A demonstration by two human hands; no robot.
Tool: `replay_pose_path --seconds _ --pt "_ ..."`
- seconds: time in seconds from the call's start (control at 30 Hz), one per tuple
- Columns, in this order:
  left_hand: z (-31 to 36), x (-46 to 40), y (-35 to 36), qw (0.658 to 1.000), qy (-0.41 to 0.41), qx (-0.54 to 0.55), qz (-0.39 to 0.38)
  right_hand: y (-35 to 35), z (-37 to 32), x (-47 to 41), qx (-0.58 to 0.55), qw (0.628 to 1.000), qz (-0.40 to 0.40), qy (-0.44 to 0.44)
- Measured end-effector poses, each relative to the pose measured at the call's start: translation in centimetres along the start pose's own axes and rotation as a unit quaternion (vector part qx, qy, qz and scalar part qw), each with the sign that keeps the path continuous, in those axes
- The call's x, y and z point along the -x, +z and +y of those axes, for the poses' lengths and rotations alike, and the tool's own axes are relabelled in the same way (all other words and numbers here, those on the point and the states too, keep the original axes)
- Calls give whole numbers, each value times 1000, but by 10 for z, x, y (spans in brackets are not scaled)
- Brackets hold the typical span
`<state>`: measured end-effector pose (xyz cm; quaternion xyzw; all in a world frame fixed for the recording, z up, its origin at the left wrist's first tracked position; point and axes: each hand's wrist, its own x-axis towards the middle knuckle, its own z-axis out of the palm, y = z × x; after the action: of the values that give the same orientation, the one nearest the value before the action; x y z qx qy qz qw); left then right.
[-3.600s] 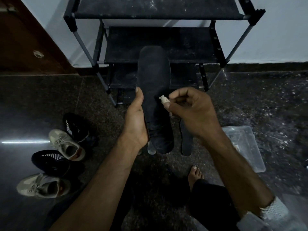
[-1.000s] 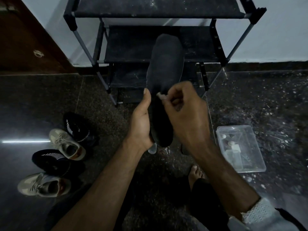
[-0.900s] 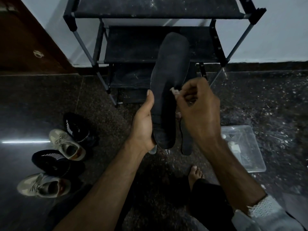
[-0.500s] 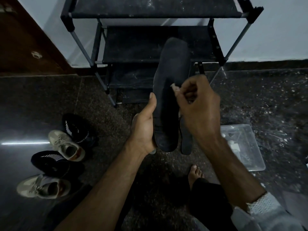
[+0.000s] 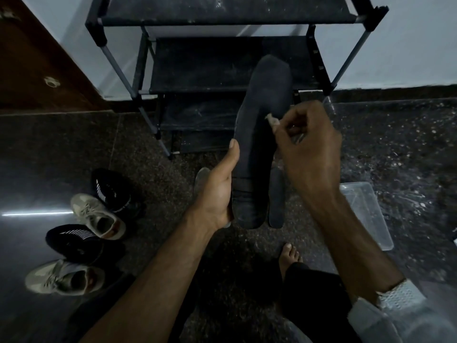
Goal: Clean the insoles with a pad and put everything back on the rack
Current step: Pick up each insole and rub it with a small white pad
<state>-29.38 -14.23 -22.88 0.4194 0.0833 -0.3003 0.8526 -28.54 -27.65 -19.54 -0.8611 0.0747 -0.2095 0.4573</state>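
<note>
Nearest me, my left hand was clamped round the heel half of the long dark foam insole, held upright over the floor. My right hand pinched the small pale cleaning pad against its right edge. I judged the pad could slip from so slight a pinch, or the insole could flex away. Two more insoles lay largely hidden behind. Beyond stood the black metal rack, its lower shelves too dim to read.

clear plastic tub, wooden door
</note>
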Motion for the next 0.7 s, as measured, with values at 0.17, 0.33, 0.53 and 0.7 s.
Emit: replay_pose_path --seconds 0.17,0.33,0.53,0.7 --pt "0 1 2 1000 -4 4 -11 10 -21 11 -31 998 -46 -34" --pt "0 1 2 1000 -11 -11 -10 8 -10 7 10 999 -24 -36" --pt "4 -1 0 1000 -2 -10 9 -1 0 -3 -123 991 3 57" --pt "16 0 -6 999 48 20 16 -5 -6 -2 -246 955 -59 153"
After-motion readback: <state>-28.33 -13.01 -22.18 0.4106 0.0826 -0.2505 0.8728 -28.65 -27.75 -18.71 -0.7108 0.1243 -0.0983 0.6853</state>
